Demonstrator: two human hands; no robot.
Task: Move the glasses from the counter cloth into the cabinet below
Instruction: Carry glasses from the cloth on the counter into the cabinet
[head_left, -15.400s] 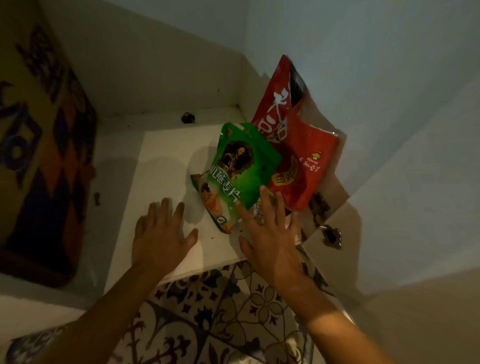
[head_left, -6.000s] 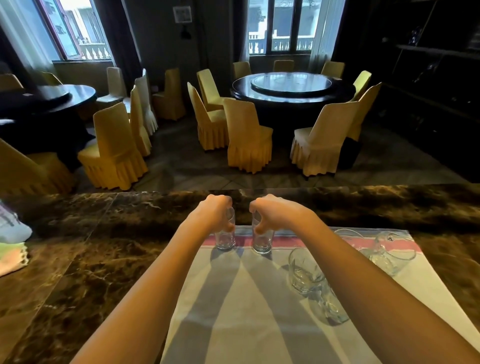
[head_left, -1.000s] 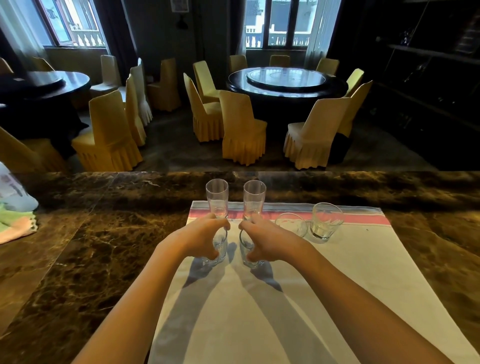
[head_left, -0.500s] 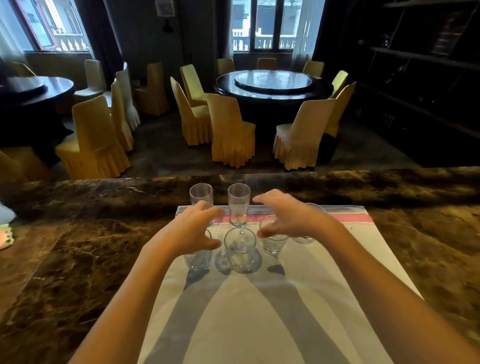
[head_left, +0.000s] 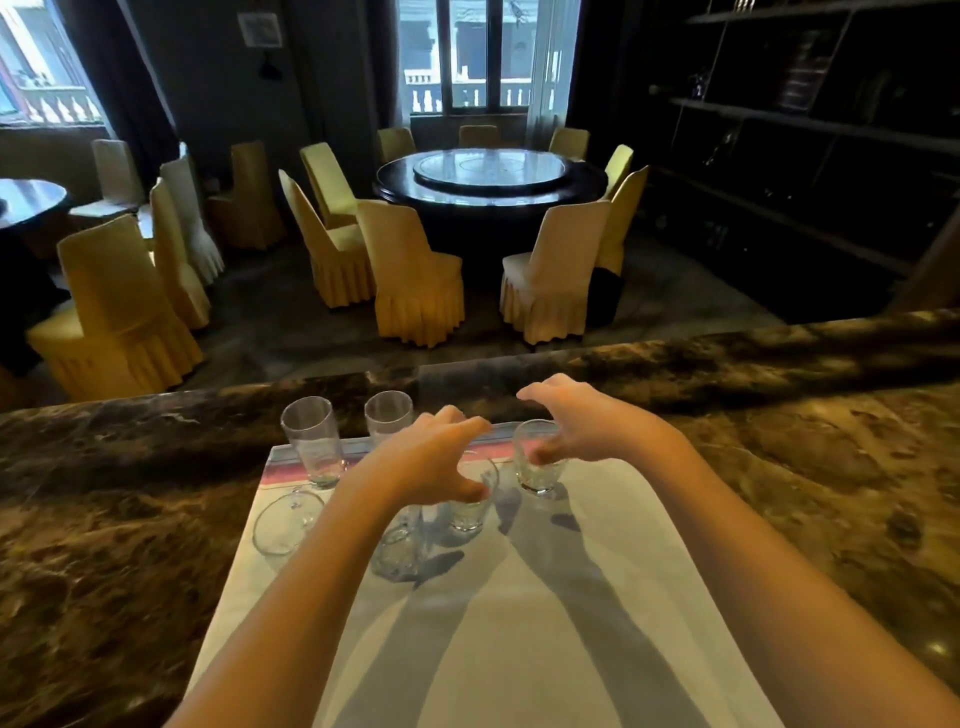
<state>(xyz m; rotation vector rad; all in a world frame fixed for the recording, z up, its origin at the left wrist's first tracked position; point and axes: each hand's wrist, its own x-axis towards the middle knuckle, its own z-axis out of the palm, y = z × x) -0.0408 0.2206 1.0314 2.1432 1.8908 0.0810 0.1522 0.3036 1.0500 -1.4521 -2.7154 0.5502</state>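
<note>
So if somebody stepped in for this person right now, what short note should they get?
Left hand: open, spread over a short glass, gripping nothing.
Right hand: open, fingers at the rim of another short glass, not yet closed.
Six glasses show on the counter cloth; two are tall glasses at its far edge.
Left to do: carry them all to the cabinet below.

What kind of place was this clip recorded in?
Probably a restaurant or banquet room. A round dining table with a turntable top is ringed by chairs in yellow covers, and the person stands at a marble counter where glasses sit on a cloth.
</note>
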